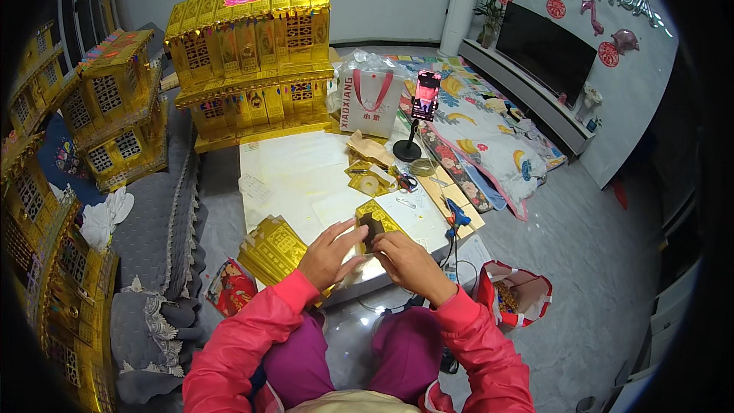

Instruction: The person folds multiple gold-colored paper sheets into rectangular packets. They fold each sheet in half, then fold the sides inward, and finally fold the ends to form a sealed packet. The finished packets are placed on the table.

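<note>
At the near edge of the white tabletop [287, 166], a small dark brown piece [373, 228] stands over a flat gold foil card [381, 212]. The fingers of my right hand [410, 261] are closed on the right side of the dark piece. My left hand [332, 252] is at its left, fingers spread, a fingertip touching or very close to it; which one I cannot tell. Left of my left hand lies a fanned stack of gold foil cards [275, 249]. Farther back are a roll of tape [368, 184], scissors [406, 181] and a pen on gold cards.
A blue glue gun [457, 215] with a cable lies at the table's right. A phone [427, 94] on a stand and a paper gift bag [370, 103] are behind. A large gold foil model house [255, 57] stands at the back left; several more line the left. A red bag [516, 292] stands on the floor.
</note>
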`<state>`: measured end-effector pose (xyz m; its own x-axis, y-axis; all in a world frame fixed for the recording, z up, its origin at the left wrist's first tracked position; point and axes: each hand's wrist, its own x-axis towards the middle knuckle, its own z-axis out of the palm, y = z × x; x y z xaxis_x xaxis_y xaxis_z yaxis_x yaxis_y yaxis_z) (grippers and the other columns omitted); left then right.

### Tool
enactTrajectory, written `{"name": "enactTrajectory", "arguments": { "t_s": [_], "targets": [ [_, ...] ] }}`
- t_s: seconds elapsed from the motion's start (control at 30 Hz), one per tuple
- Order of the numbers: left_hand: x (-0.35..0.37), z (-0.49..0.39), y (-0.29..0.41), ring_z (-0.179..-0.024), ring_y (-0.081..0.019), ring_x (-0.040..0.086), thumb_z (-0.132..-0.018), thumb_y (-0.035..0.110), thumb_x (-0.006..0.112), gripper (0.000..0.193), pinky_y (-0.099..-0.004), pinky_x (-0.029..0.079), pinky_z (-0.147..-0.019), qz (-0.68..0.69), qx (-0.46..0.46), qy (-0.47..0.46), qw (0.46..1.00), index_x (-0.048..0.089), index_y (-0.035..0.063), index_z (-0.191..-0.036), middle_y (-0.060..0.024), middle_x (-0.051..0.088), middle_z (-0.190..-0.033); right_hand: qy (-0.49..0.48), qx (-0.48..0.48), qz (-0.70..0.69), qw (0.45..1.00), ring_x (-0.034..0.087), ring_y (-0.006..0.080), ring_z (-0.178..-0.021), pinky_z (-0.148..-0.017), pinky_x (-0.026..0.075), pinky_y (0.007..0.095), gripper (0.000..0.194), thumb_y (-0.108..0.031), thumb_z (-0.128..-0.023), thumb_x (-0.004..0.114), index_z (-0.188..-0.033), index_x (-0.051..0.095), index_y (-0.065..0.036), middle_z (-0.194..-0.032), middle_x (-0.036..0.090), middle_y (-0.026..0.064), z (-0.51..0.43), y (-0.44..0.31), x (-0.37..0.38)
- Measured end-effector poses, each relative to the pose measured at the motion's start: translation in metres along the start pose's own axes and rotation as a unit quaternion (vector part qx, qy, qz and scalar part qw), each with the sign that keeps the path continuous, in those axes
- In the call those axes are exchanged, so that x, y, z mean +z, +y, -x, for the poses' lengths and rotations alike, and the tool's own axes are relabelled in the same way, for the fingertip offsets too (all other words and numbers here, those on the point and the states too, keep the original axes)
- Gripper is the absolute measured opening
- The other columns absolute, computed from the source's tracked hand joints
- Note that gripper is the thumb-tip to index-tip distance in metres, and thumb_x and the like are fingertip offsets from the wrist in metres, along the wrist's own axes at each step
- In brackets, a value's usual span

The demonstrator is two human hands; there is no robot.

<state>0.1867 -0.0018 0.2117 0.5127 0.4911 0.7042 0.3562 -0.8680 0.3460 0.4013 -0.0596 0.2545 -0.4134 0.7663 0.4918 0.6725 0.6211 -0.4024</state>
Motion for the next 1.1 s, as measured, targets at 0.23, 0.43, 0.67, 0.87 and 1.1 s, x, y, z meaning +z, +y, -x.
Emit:
{"name": "enactTrajectory", "arguments": {
  "t_s": [0.23,0.43,0.67,0.87,1.1],
  "targets": [
    [0.009,0.002,-0.005,-0.132,-0.0269,0.055,-0.089,0.024,0.076,0.039,-0.0451,0.046,-0.110,-0.029,0.068,-0.049,0.996,0.064,0.0105,-0.123,-0.0078,0.062,-0.137,0.016,0.012,0.007,1.000,0.063,0.0345,-0.101,-0.084,0.053,0.0414,0.018,-0.005,-0.091,0.065,-0.107,0.057,-0.002,-0.108,0.063,0.0139,0.011,-0.003,0.003],
    [0.013,0.001,-0.003,-0.133,-0.0314,0.054,-0.089,0.027,0.075,0.034,-0.0453,0.045,-0.111,-0.066,0.071,-0.023,0.995,0.067,0.0103,-0.118,-0.0085,0.060,-0.138,0.092,0.035,0.016,0.995,0.068,0.0333,-0.100,-0.081,0.057,0.0388,0.022,-0.002,-0.089,0.068,-0.110,0.060,-0.003,-0.118,0.065,0.0143,0.017,-0.003,0.013],
    [0.026,-0.003,0.005,-0.134,-0.0409,0.050,-0.090,0.019,0.075,0.031,-0.0456,0.045,-0.111,0.068,-0.023,0.020,0.997,0.065,0.0056,-0.116,-0.0213,0.045,-0.149,0.127,0.016,0.070,0.989,0.071,0.0301,-0.096,-0.077,0.060,0.0376,0.030,0.004,-0.088,0.067,-0.116,0.064,-0.003,-0.128,0.059,0.0158,0.022,0.001,0.028],
    [0.028,-0.007,0.005,-0.132,-0.0419,0.052,-0.083,0.012,0.080,0.034,-0.0445,0.047,-0.108,0.122,-0.059,0.028,0.990,0.063,0.0038,-0.112,-0.0236,0.045,-0.151,0.139,0.043,0.043,0.988,0.071,0.0281,-0.089,-0.075,0.059,0.0366,0.031,0.008,-0.085,0.069,-0.114,0.067,-0.003,-0.137,0.052,0.0172,0.024,0.005,0.036],
    [0.020,-0.005,0.007,-0.131,-0.0394,0.053,-0.085,0.015,0.080,0.028,-0.0453,0.048,-0.106,0.093,-0.040,0.022,0.995,0.066,0.0042,-0.107,-0.0195,0.053,-0.143,0.145,0.081,-0.050,0.985,0.070,0.0242,-0.086,-0.072,0.057,0.0338,0.024,0.005,-0.086,0.072,-0.108,0.070,-0.003,-0.134,0.053,0.0170,0.019,-0.001,0.033]
  ]
}}
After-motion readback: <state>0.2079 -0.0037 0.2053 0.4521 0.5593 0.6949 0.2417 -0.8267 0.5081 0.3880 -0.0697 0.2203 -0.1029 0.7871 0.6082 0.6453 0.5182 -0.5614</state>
